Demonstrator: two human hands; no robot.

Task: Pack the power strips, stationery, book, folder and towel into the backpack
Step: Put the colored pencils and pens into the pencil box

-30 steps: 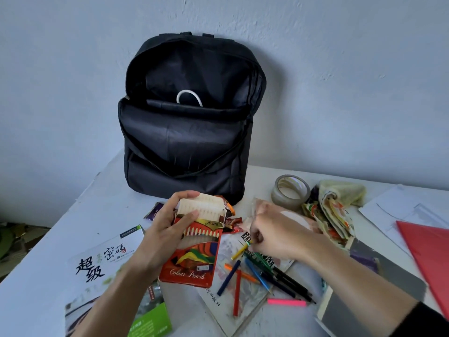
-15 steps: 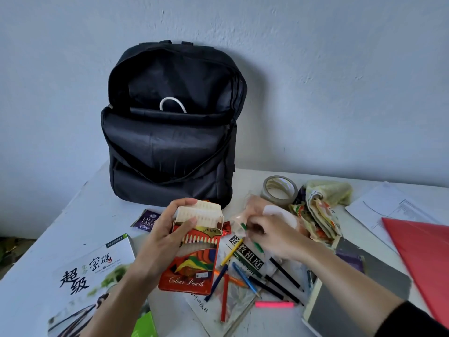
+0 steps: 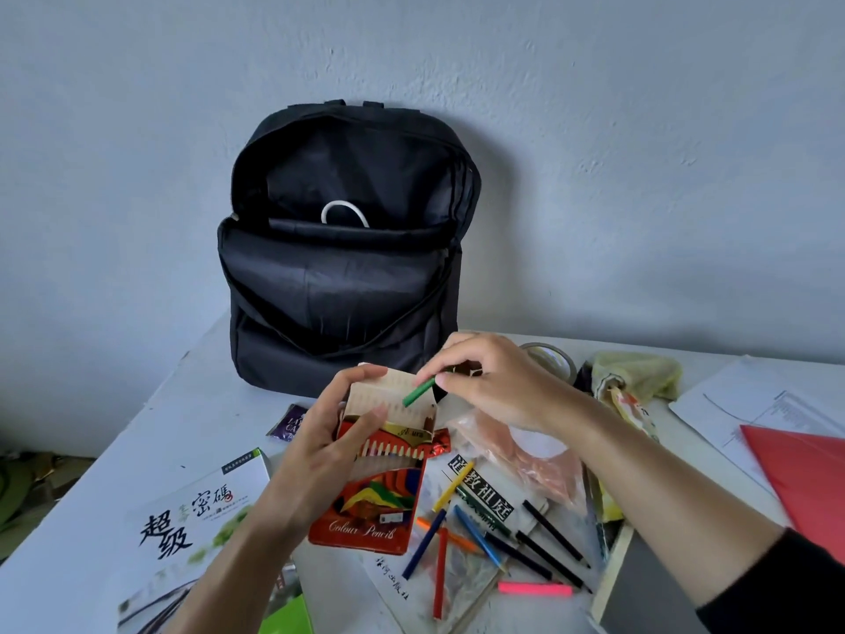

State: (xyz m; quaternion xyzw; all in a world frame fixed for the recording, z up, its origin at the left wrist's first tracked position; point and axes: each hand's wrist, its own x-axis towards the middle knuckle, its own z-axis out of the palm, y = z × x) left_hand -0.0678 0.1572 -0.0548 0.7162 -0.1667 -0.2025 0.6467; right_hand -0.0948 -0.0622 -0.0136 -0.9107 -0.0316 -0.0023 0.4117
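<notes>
Head camera: grips a red pencil box point(image 3: 366, 510) with the left hand point(image 3: 320, 450), just in front of the backpack point(image 3: 338, 286). Pinches a green pencil point(image 3: 418, 393) between right hand point(image 3: 503, 386) fingertips, over the box's open top, also in front of the backpack.

The left hand point(image 3: 320, 455) and right hand point(image 3: 498, 386) are seen bare. A black sleeve point(image 3: 786, 592) is worn on the right arm, far up from the wrist.
</notes>
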